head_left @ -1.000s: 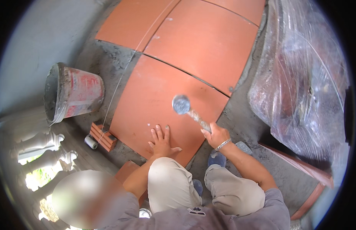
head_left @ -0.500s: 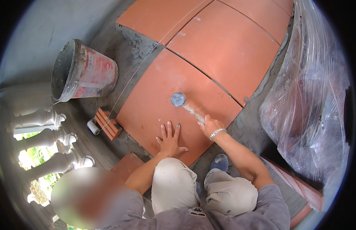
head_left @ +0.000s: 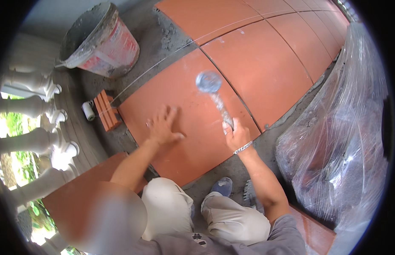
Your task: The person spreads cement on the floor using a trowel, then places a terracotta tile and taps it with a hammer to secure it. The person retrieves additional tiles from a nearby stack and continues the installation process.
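A large terracotta floor tile [head_left: 197, 155] lies in front of me, its far edge along a gap beside the laid tiles [head_left: 257, 55]. My right hand [head_left: 238, 135] is closed round the handle of a mallet [head_left: 208, 81] with a round grey head. The head looks raised over the tile and is slightly blurred. On the left part of the same tile is my left hand [head_left: 162, 127], palm down and fingers spread, holding nothing. A taut string [head_left: 153, 67] runs across the tile's far left corner.
A mortar-smeared bucket [head_left: 114, 53] leans at the far left. Nearer, the string meets a hollow brick [head_left: 106, 111] beside a white spool [head_left: 88, 111]. Balusters [head_left: 31, 106] line the left side. On the right stands a plastic-wrapped bundle [head_left: 329, 144]. Another tile [head_left: 82, 180] lies lower left.
The mallet head has come up off the tile and away from me. My left hand has slid forward and left on the tile. The whole view has shifted and turned.
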A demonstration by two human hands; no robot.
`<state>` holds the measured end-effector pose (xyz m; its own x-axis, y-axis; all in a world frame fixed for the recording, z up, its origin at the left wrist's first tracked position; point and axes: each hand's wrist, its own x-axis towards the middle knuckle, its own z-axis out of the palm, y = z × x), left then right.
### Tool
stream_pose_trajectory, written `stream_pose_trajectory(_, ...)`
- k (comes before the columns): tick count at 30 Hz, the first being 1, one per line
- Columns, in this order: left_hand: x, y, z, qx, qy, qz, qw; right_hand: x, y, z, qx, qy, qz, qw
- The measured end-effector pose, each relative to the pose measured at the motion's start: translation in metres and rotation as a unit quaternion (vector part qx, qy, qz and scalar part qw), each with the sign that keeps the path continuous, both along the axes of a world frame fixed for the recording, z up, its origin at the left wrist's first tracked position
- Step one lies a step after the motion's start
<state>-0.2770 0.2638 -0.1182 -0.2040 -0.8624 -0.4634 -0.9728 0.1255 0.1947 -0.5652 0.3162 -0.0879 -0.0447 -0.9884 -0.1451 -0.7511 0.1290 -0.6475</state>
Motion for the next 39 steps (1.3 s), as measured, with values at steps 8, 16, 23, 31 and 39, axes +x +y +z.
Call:
stream_pose_trajectory(8,0.011,-0.045,0.014,0.124,-0.051,0.089,0.987,0.022,-0.027,-0.029,0.063,0.071,-0.026,0.995)
stream_pose_trajectory(16,0.018,-0.045,0.013,0.094,-0.056,0.067,0.992,0.010,-0.039,-0.037,-0.028,-0.011,-0.020,0.999)
stream_pose_trajectory(23,0.044,-0.028,-0.015,-0.023,-0.002,0.040,0.999,-0.007,-0.058,-0.041,0.163,0.116,-0.012,0.980)
stream_pose_trajectory(31,0.056,-0.027,-0.049,-0.086,0.044,0.062,0.993,-0.019,-0.091,-0.014,0.281,0.233,0.064,0.929)
stream_pose_trajectory(39,0.063,-0.030,-0.058,-0.050,0.072,0.067,0.994,0.014,-0.157,0.056,0.400,0.323,0.139,0.846)
